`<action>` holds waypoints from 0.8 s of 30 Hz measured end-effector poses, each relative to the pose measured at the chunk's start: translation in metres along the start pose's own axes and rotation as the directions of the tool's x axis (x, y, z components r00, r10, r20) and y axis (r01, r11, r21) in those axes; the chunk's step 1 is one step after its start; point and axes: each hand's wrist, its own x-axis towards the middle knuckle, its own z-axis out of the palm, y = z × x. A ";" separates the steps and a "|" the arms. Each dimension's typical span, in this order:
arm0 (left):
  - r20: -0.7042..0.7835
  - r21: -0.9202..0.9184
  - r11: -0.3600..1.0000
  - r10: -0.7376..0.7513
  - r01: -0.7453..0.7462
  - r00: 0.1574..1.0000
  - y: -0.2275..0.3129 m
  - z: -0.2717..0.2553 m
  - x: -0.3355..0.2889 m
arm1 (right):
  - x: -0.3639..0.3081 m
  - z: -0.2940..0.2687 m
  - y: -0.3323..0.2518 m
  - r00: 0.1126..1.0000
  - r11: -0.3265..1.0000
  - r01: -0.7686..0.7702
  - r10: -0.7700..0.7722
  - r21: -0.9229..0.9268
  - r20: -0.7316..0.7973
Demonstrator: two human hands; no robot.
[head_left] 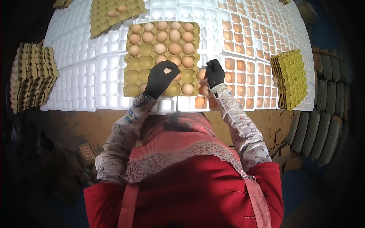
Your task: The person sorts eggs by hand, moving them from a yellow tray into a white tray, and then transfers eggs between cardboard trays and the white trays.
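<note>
A brown pulp egg tray (131, 77), partly filled with brown eggs, lies on white moulded cartons in front of me. My left hand (161, 79), in a black glove, is over its lower middle, fingers curled around an egg (167, 70) whose pale shell shows between thumb and fingers. To the right of the tray, my right hand (215, 73), also black-gloved, is closed above a white carton (232, 60). A brown egg (202, 74) sits right beside its fingers. What the right fingers hold, if anything, is hidden.
White cartons (78, 79) cover the table, many on the right holding eggs. Another pulp tray (104, 23) with two eggs lies at the far left. Stacked pulp trays stand at the left edge (34, 78) and right edge (291, 79). Grey-green packed bundles (317, 131) lie beyond the right side.
</note>
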 end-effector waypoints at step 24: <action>0.077 0.813 0.563 0.149 -0.149 0.986 0.000 0.018 0.005 | 0.007 -0.049 -0.039 0.737 0.690 0.556 -0.153 -0.463 0.658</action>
